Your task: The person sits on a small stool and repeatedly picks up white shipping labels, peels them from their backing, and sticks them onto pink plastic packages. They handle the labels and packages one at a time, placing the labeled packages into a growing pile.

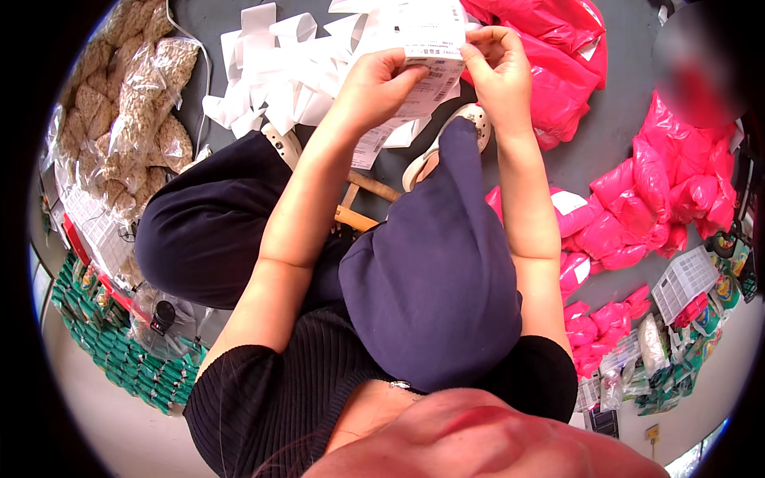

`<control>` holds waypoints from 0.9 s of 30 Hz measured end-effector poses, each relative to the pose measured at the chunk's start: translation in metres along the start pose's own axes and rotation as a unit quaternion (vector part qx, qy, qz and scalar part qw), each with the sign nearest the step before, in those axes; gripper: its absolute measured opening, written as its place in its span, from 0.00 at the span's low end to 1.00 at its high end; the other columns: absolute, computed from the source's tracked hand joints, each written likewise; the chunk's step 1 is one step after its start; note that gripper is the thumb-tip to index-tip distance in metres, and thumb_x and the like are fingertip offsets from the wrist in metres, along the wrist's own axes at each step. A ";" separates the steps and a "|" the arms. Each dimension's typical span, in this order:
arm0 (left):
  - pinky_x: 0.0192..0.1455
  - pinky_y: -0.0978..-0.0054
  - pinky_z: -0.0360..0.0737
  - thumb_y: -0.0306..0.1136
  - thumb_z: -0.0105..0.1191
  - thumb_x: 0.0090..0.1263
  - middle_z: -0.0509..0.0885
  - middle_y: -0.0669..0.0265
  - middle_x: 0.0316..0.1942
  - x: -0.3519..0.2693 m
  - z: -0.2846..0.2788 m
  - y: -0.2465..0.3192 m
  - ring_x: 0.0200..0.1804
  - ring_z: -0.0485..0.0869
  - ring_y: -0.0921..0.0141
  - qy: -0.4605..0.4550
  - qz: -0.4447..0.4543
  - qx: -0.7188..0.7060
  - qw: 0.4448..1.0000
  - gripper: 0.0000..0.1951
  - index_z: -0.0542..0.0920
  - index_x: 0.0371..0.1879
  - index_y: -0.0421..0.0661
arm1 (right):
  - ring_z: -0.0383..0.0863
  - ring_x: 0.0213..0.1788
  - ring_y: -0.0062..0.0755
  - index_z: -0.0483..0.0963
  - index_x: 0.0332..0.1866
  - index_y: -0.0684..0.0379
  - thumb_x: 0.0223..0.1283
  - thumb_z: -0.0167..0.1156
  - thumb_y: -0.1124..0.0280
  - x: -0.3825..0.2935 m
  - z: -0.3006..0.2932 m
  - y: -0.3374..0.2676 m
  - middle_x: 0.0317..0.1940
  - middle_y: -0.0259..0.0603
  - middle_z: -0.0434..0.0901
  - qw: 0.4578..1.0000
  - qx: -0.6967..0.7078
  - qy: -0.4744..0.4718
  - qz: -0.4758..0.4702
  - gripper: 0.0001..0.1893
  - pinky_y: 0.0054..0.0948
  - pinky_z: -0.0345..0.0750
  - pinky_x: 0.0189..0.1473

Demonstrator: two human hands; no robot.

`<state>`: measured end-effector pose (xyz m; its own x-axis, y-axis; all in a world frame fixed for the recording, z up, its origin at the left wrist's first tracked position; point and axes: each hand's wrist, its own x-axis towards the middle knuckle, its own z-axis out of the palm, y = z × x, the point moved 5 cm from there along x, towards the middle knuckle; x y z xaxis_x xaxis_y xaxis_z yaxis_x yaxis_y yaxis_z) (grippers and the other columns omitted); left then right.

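A strip of white printed labels (434, 89) is stretched between my two hands and folds over at the grip. My left hand (382, 80) pinches its left edge between thumb and fingers. At the right edge, my right hand (499, 69) holds a corner with thumb and fingertips. The strip's printed tail hangs down between my shoes, and another printed stretch lies above my hands. Loops of white label strip or backing paper (311, 77) are heaped on the floor to the left. Close to my right hand lies a large pink plastic bag (547, 77), its surface shiny.
Several pink plastic parcels (633, 209) lie at the right, some with white labels. Clear bags of small beige pieces (137, 95) are piled at left beside a white cable (206, 77). Stacked green packages (125, 346) stand lower left. Wooden bars (358, 218) show between my legs.
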<state>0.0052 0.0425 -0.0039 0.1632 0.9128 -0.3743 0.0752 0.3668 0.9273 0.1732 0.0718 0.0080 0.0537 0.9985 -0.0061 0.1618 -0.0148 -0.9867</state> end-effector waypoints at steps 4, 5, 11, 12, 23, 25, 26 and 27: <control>0.40 0.80 0.77 0.25 0.52 0.67 0.86 0.65 0.31 -0.005 0.005 0.007 0.35 0.81 0.79 0.007 0.040 0.167 0.985 0.09 0.82 0.43 0.38 | 0.75 0.43 0.31 0.81 0.33 0.48 0.45 0.67 0.69 -0.011 0.004 -0.054 0.36 0.28 0.80 0.906 -0.319 -0.001 -0.278 0.07 0.34 0.68 0.48; 0.39 0.79 0.77 0.25 0.52 0.66 0.85 0.63 0.30 -0.007 0.007 0.010 0.34 0.81 0.78 0.009 0.049 0.185 0.981 0.09 0.82 0.42 0.39 | 0.75 0.44 0.30 0.82 0.31 0.47 0.45 0.68 0.66 -0.017 0.009 -0.063 0.36 0.24 0.81 0.887 -0.338 -0.032 -0.312 0.06 0.34 0.66 0.49; 0.32 0.70 0.77 0.27 0.53 0.62 0.82 0.53 0.25 -0.011 0.021 0.028 0.27 0.82 0.58 0.013 0.107 0.296 0.949 0.07 0.82 0.36 0.42 | 0.75 0.44 0.25 0.82 0.28 0.48 0.45 0.67 0.64 -0.026 0.006 -0.067 0.30 0.19 0.81 0.847 -0.404 -0.026 -0.345 0.05 0.32 0.62 0.51; 0.32 0.69 0.77 0.28 0.53 0.61 0.82 0.53 0.25 -0.011 0.022 0.027 0.28 0.82 0.57 0.017 0.108 0.301 0.947 0.07 0.82 0.36 0.43 | 0.75 0.44 0.25 0.81 0.28 0.48 0.45 0.67 0.64 -0.027 0.005 -0.067 0.30 0.20 0.81 0.841 -0.408 -0.028 -0.353 0.05 0.31 0.62 0.51; 0.34 0.71 0.78 0.26 0.51 0.60 0.83 0.54 0.26 -0.012 0.027 0.022 0.28 0.84 0.62 -0.020 0.050 0.274 0.960 0.10 0.83 0.38 0.43 | 0.78 0.34 0.24 0.78 0.27 0.53 0.47 0.61 0.73 -0.022 0.003 -0.035 0.27 0.28 0.80 0.948 -0.227 -0.049 -0.217 0.02 0.25 0.68 0.36; 0.34 0.75 0.77 0.24 0.51 0.61 0.85 0.60 0.26 -0.006 0.022 0.007 0.28 0.82 0.74 -0.051 0.046 0.199 0.978 0.10 0.82 0.39 0.39 | 0.76 0.30 0.20 0.76 0.27 0.56 0.50 0.57 0.75 -0.015 -0.002 -0.008 0.25 0.30 0.78 0.999 -0.009 -0.038 -0.008 0.02 0.22 0.68 0.30; 0.35 0.78 0.77 0.24 0.51 0.64 0.86 0.66 0.29 -0.003 0.018 -0.005 0.32 0.80 0.80 -0.080 -0.048 0.176 0.980 0.10 0.82 0.41 0.36 | 0.71 0.26 0.15 0.74 0.28 0.60 0.55 0.53 0.75 -0.002 -0.013 0.009 0.22 0.29 0.75 0.996 0.065 -0.042 0.053 0.04 0.18 0.65 0.26; 0.37 0.79 0.77 0.25 0.52 0.65 0.86 0.67 0.31 0.000 0.010 -0.017 0.32 0.80 0.79 -0.098 -0.082 0.143 0.981 0.10 0.83 0.42 0.36 | 0.68 0.25 0.14 0.74 0.29 0.59 0.57 0.53 0.75 0.012 -0.023 0.017 0.21 0.25 0.73 0.984 0.136 -0.031 0.109 0.04 0.18 0.65 0.26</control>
<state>0.0141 0.0341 -0.0197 0.3109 0.7834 -0.5382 0.3853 0.4137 0.8248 0.1996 0.0819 -0.0055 -0.0031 0.9747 -0.2235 -0.1172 -0.2223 -0.9679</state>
